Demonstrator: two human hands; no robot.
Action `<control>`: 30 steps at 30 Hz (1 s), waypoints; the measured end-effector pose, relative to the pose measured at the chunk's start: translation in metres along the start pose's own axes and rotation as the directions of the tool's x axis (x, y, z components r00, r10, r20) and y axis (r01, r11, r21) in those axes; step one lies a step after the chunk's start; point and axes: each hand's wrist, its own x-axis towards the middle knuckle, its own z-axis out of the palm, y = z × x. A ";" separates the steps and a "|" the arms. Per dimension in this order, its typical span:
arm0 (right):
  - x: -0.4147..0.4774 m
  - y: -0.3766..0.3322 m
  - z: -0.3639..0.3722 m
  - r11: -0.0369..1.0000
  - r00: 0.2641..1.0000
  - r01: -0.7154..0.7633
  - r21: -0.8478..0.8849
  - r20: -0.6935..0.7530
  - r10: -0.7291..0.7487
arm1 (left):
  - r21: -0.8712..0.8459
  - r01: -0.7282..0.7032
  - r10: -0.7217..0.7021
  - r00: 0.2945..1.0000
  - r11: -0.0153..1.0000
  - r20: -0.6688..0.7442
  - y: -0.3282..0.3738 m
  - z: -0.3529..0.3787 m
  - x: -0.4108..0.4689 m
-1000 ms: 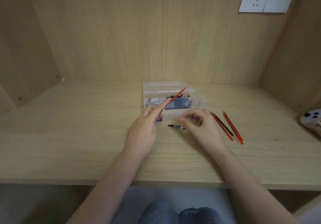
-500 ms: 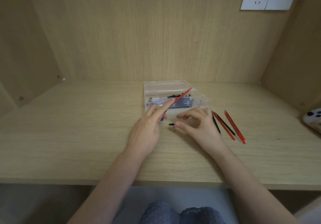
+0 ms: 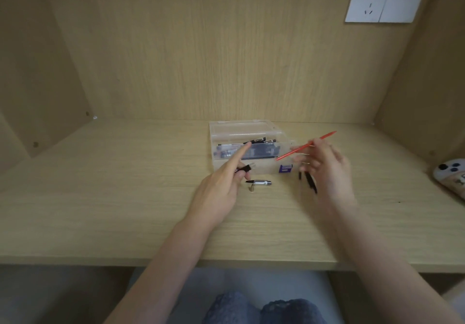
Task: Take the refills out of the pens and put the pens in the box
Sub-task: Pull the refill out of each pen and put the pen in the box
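My right hand (image 3: 324,170) pinches the red refill (image 3: 308,145), long axis slanting up and right, just right of the clear box (image 3: 265,168). My left hand (image 3: 219,190), index straight, curls its other fingers round a pen barrel (image 3: 246,167) just before the box's front wall, so I judge it the nearer hand.

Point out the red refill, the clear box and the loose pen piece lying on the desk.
red refill (image 3: 286,154), head view, on its lower stretch.
clear box (image 3: 264,167), head view, on the bare front wall.
pen piece (image 3: 260,182), head view, on its silver middle.
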 end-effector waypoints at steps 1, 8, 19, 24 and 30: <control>0.004 -0.007 -0.005 0.998 0.999 -0.027 -0.052 -0.038 0.025 | -0.011 0.006 -0.006 1.000 1.000 -0.005 0.000 0.000 0.001; 0.024 -0.030 -0.036 0.513 0.995 -0.070 -0.856 -0.023 0.097 | -0.027 0.006 -0.006 1.000 1.000 -0.006 0.002 0.000 -0.001; 0.024 -0.003 -0.033 -0.205 0.990 0.136 -0.969 0.139 0.000 | -0.071 0.025 -0.027 0.999 0.997 -0.026 0.001 0.001 -0.001; 0.035 -0.013 -0.014 0.126 0.943 0.307 -0.943 0.284 -0.174 | -0.094 0.029 -0.033 0.999 0.995 -0.035 0.000 0.001 -0.002; 0.058 0.009 0.025 -0.052 0.818 0.521 -0.852 0.481 0.314 | -0.103 0.046 -0.051 0.998 0.994 -0.042 0.000 0.000 -0.002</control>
